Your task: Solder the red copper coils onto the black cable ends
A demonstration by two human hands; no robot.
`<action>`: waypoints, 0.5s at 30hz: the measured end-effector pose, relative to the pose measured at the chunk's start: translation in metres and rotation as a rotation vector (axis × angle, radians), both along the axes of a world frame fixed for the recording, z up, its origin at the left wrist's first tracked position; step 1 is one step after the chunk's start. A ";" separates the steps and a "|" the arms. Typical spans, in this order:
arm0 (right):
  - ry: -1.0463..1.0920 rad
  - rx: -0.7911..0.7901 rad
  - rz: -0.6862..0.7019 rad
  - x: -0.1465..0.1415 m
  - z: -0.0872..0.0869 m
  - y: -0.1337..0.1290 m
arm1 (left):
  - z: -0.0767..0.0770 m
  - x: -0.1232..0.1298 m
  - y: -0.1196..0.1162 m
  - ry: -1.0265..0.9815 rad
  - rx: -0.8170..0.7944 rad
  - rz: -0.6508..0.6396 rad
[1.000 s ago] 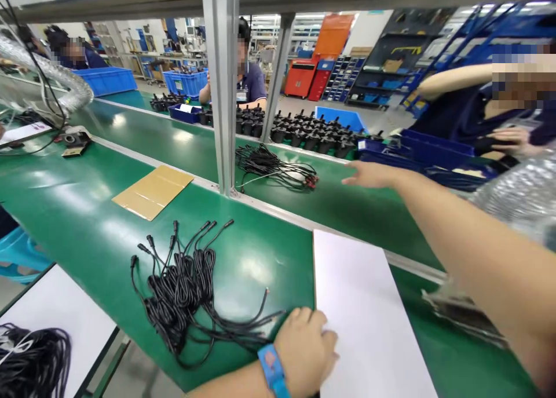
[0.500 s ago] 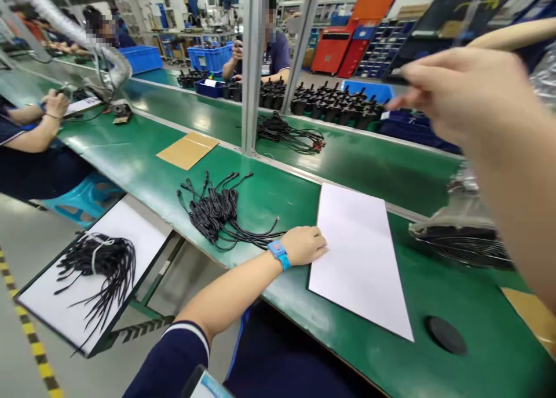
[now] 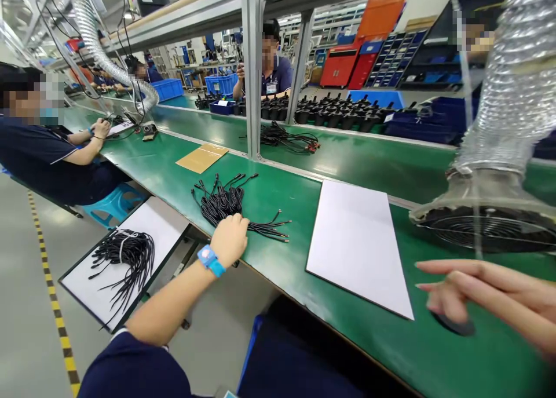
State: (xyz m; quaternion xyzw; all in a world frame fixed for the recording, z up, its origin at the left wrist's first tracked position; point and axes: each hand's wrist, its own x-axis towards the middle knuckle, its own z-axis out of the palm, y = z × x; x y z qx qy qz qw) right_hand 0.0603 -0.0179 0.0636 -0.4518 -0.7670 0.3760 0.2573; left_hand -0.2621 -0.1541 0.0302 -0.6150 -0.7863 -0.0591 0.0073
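My left hand (image 3: 230, 238), with a blue wrist strap (image 3: 210, 260), lies over a bunch of black cables (image 3: 219, 204) on the green bench. Its fingers curl down around the cables, and the fingertips are partly hidden. Bare cable ends (image 3: 278, 231) stick out to the right of that hand. At the right, my right hand (image 3: 482, 296) hovers above a round black disc (image 3: 456, 325), partly covering it. Its index finger points left and the other fingers are loosely bent, with nothing visible in them. Between the hands lies a white sheet (image 3: 358, 247).
A fan (image 3: 486, 230) under a silver duct stands at the right. A brown card (image 3: 202, 157) lies farther left on the bench. A tied cable bundle (image 3: 125, 253) rests on a white side shelf (image 3: 165, 212). A metal post (image 3: 253, 79) rises behind. Co-workers sit left and opposite.
My left hand has moved left from the white sheet's edge onto the cables. My right hand has come down from high at the right to near the black disc.
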 end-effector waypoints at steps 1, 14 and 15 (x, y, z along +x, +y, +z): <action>-0.016 -0.118 0.064 -0.003 -0.001 -0.001 | 0.001 -0.008 -0.003 -0.005 -0.040 0.011; 0.114 -0.428 -0.022 0.006 -0.057 -0.057 | 0.068 -0.073 0.039 -0.585 0.228 0.025; 0.139 -0.460 -0.029 0.011 -0.064 -0.062 | 0.061 -0.066 0.046 -0.629 0.303 0.029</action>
